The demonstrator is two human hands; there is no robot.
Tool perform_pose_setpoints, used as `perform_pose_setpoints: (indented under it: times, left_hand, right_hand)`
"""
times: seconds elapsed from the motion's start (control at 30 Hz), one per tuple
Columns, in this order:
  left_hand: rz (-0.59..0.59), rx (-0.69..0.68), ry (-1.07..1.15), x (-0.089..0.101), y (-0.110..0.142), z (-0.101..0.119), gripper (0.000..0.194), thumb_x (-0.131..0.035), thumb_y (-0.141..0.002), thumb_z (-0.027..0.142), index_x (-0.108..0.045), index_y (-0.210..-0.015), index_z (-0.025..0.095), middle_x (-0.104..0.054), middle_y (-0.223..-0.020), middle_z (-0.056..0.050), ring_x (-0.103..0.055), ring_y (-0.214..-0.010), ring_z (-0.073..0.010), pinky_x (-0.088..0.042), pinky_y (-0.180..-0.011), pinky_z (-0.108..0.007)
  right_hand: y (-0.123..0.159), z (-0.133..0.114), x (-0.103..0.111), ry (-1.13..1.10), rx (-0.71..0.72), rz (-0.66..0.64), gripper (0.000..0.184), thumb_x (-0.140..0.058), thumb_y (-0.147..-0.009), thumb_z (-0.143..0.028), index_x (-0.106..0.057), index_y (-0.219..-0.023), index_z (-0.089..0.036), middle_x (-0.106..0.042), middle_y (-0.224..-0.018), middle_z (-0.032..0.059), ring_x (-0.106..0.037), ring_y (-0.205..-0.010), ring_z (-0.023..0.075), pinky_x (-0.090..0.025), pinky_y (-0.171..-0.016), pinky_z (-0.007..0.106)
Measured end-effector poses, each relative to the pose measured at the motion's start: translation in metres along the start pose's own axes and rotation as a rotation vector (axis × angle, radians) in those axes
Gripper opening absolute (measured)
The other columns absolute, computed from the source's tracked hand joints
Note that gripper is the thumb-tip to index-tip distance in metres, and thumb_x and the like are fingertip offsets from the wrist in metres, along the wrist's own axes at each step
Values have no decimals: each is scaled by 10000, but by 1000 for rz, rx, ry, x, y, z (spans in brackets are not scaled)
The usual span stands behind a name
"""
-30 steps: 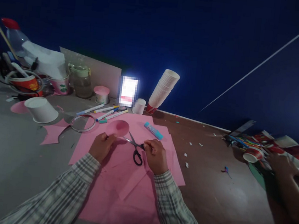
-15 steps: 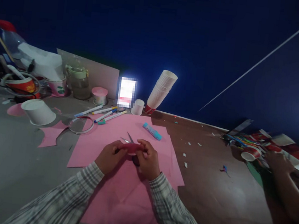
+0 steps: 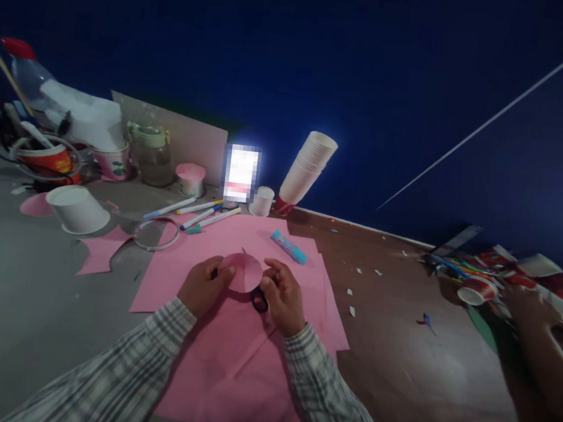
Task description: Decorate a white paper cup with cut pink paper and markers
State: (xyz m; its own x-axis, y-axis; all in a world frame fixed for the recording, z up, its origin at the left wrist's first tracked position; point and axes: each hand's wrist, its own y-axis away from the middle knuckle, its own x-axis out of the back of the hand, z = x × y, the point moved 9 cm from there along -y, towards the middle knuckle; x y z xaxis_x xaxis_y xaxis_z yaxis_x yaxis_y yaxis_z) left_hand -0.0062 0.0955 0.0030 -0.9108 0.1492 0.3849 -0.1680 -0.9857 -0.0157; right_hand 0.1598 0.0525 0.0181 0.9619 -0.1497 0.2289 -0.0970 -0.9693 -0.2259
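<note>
My left hand (image 3: 206,286) pinches a round pink paper disc (image 3: 247,274) at its left edge, and the disc faces me. Beside the disc's right edge is my right hand (image 3: 283,297), its thumb and curled forefinger apart; the thumb tip is close to the rim, and I cannot tell whether it touches. Scissors (image 3: 259,300) lie beneath the disc, which hides most of them; a black handle loop and a blade tip show. Under both hands are large pink paper sheets (image 3: 217,345). A blue glue stick (image 3: 288,247) rests on them beyond my right hand.
Several markers (image 3: 200,216), a tape ring (image 3: 156,233), a pink offcut (image 3: 105,251) and an upturned white cup (image 3: 78,208) lie left. Behind stand a tilted cup stack (image 3: 307,172) and a glass jar (image 3: 150,153). Another person's arm (image 3: 540,339) is at right.
The pink disc, bent between both hands before, is now flatter and turned towards me in my left hand. My right fingers have come away from its surface. The view has shifted slightly.
</note>
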Motion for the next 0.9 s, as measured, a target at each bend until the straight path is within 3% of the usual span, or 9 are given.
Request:
perform_pose_setpoints:
  times: [0.23, 0.5, 0.73, 0.9]
  left_hand:
    - [27, -43, -53, 3, 2, 3, 301, -465, -781, 408, -413, -564, 205, -355, -541, 58, -347, -548, -123, -274, -533, -247]
    - [21, -60, -25, -1, 3, 2, 316, -462, -808, 403, -397, -570, 206, -338, -543, 64, -340, -542, -117, -270, -525, -240]
    - [38, -81, -50, -1, 5, 7, 312, -471, -803, 391, -412, -561, 204, -370, -543, 61, -348, -541, -115, -283, -531, -240]
    - [57, -104, -58, 1, 6, 9, 266, -479, -806, 366, -515, -610, 191, -436, -550, 51, -397, -545, -123, -313, -540, -241]
  right_hand:
    - [0, 6, -3, -70, -48, -1, 336, -551, -837, -355, -517, -1129, -192, -519, -721, -24, -495, -551, 100, -441, -461, 207]
    - [0, -2, -2, 105, 55, 15, 349, -560, -814, -268, -553, -1147, -166, -574, -729, -5, -541, -643, 127, -461, -588, 254]
    - [0, 4, 0, 137, 36, 37, 336, -522, -860, -307, -547, -1158, -154, -573, -754, 4, -555, -663, 131, -464, -623, 261]
    - [-2, 9, 7, 58, -6, 107, 298, -482, -889, -318, -560, -1126, -155, -570, -691, -15, -569, -617, 131, -480, -602, 262]
